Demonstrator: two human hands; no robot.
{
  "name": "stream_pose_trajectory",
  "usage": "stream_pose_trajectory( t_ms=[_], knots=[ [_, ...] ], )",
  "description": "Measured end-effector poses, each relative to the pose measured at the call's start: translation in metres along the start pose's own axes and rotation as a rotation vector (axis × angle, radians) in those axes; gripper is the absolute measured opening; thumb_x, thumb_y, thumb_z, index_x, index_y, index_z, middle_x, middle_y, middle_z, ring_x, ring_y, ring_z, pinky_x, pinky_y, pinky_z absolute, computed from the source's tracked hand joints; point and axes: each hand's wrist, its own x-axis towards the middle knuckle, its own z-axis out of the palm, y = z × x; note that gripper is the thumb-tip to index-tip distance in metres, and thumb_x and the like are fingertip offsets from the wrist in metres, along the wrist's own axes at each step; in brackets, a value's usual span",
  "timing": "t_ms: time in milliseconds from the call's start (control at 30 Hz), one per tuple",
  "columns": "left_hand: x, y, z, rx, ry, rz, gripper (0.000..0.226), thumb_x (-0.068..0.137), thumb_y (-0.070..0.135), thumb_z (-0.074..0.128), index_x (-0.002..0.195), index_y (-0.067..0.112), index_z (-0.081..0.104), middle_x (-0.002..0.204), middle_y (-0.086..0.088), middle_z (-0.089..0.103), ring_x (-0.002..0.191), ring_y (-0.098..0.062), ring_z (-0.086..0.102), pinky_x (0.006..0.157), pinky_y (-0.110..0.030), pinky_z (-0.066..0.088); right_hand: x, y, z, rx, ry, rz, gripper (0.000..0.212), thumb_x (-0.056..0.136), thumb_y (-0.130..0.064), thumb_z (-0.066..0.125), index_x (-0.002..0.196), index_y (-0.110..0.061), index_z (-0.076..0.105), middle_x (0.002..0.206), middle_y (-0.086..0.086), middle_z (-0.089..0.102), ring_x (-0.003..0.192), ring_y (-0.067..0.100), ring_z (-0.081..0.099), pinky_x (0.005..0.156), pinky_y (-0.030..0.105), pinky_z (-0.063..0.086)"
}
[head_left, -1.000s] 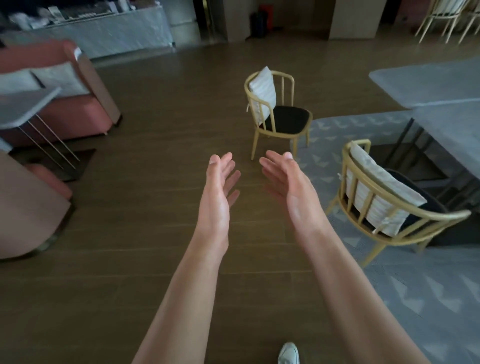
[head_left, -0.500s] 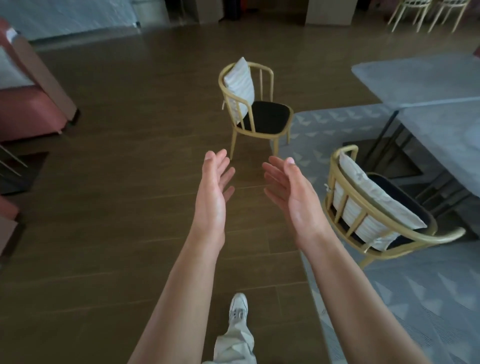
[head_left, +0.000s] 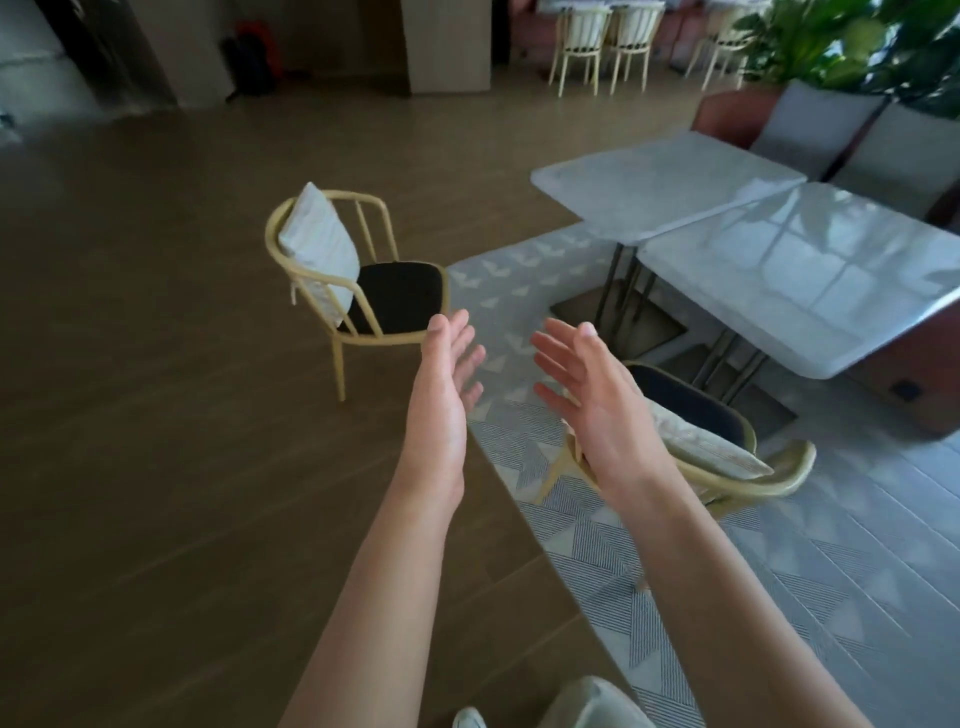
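Observation:
My left hand (head_left: 444, 395) and my right hand (head_left: 597, 402) are held out in front of me, palms facing each other, fingers straight and empty. A yellow-framed chair (head_left: 358, 283) with a black seat and a white cushion stands on the wooden floor just beyond my left hand. A second yellow chair (head_left: 727, 462) with a pale cushion sits below and right of my right hand, partly hidden by that wrist. Neither hand touches a chair.
Two grey marble-top tables (head_left: 779, 260) stand to the right over a grey patterned rug (head_left: 675, 571). Cream chairs (head_left: 597, 41) and plants (head_left: 857, 47) fill the back right. Wooden floor (head_left: 156, 415) spreads to the left. My knee and shoe (head_left: 545, 706) show at the bottom.
The view has swung to the right: the pink sofa has left the frame and the tables and plants have come in. Both hands stay raised and empty, now nearer the chairs.

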Motion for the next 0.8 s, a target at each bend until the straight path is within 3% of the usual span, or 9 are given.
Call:
stream_pose_trajectory(
  t_ms=[267,567,800],
  knots=[
    [0.101,-0.015,0.025,0.031,-0.032,-0.058,0.056,0.105,0.059,0.024,0.149,0.032,0.046,0.150,0.011,0.050,0.129,-0.003,0.053,0.118,-0.043,0.036,0.103,0.012,-0.010,0.022,0.068,0.036,0.047,0.107,-0.045,0.033,0.142,-0.022,0.054,0.136,-0.008,0.062,0.128,0.008,0.055,0.114,0.040,0.042],
    [0.235,0.037,0.019,-0.008,0.145,0.035,0.052,0.106,0.054,0.025,0.144,0.030,0.050,0.147,0.008,0.053,0.131,-0.007,0.054,0.115,-0.039,0.039,0.265,-0.029,0.036,0.045,-0.102,0.001,0.046,0.106,-0.046,0.034,0.141,-0.023,0.054,0.136,-0.008,0.061,0.128,0.008,0.055,0.113,0.038,0.042],
    [0.312,0.021,0.038,0.029,0.061,-0.013,0.056,0.105,0.058,0.024,0.148,0.031,0.047,0.148,0.011,0.052,0.131,-0.005,0.053,0.119,-0.043,0.034,0.333,-0.010,0.025,0.033,-0.067,0.036,0.049,0.106,-0.046,0.034,0.145,-0.021,0.050,0.138,-0.008,0.060,0.129,0.008,0.055,0.114,0.039,0.041]
  ],
)
